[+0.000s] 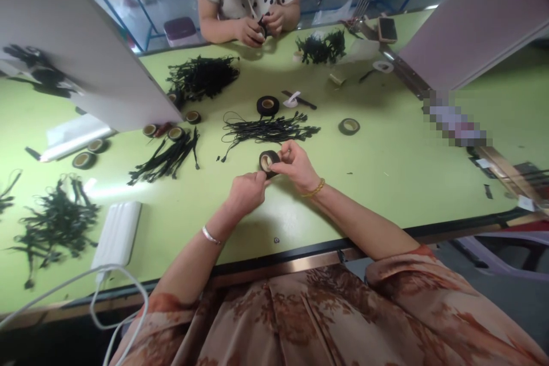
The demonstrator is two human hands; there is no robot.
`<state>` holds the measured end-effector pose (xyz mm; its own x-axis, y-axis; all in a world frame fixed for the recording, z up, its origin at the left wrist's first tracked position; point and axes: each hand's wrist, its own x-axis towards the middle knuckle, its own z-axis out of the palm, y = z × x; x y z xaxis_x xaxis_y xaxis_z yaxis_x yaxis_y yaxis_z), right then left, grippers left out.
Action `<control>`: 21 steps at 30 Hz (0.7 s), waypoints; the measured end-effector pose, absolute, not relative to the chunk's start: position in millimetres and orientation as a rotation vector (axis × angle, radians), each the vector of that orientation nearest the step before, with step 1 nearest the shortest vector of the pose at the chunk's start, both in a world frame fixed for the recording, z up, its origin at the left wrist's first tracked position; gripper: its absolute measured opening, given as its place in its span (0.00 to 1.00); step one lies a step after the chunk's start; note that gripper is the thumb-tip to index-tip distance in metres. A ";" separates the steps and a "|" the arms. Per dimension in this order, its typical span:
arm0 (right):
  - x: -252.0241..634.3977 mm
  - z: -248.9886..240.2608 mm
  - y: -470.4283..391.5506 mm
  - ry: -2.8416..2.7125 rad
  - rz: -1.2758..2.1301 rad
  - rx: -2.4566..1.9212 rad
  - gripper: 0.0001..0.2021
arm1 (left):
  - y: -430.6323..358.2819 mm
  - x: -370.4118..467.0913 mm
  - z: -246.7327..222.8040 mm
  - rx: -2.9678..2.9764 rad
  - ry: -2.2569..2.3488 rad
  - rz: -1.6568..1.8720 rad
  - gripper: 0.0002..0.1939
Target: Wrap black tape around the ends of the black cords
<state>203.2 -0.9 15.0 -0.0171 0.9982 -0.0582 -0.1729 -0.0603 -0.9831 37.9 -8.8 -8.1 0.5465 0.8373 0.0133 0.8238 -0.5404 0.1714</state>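
Note:
A roll of black tape (270,154) with a pale core is up off the table between my two hands. My right hand (299,168), with a gold bracelet at the wrist, grips it from the right, thumb across its face. My left hand (246,193) is closed at the roll's lower left edge; what its fingers pinch is hidden. Just beyond my hands lies a loose bundle of thin black cables (268,128) with small connectors. Past that bundle is a larger black tape roll (268,106), and another tape roll (349,126) lies to the right.
Black cable bundles lie at left (167,157), far left (60,220) and back (203,77). A white power bank (116,233) with a cord is near the front edge. Upright panels (124,51) flank the green table (386,171). Opposite, a person's hands (263,28) hold a roll.

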 end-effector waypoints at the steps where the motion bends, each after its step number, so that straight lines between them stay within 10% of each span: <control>1: 203.8 16.3 -1.7 -1.099 1.309 -1.104 0.22 | -7.1 36.9 -8.5 2.544 1.458 0.203 0.14; 21: 221.1 10.3 3.1 -1.949 0.373 -1.032 0.11 | 9.2 27.9 -6.1 1.048 1.005 0.898 0.20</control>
<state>221.1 3.1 10.3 -0.2731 0.7817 0.5607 0.5196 0.6104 -0.5979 27.9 9.2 -6.1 0.2917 0.9317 -0.2164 -0.1103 0.2576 0.9599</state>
